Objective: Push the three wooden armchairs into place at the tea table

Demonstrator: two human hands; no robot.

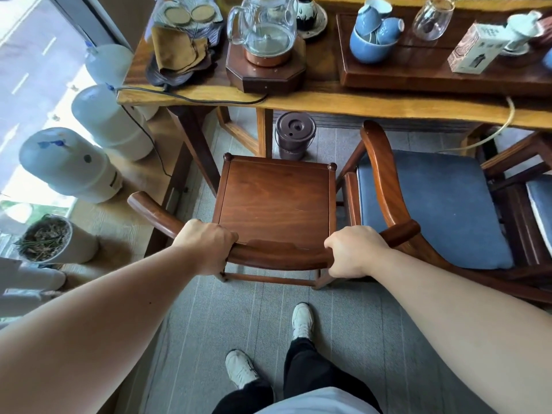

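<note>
A bare-seated wooden armchair stands in front of me, its front edge just short of the tea table. My left hand grips the curved top rail on the left, and my right hand grips it on the right. A second armchair with a blue cushion sits to the right, its front under the table edge. Part of a third cushioned chair shows at the far right edge.
A brown lidded bucket stands under the table ahead of the chair. Large water bottles and a plant pot line the window ledge at left. A glass kettle, blue cups and a cable occupy the tabletop. My feet are on grey carpet.
</note>
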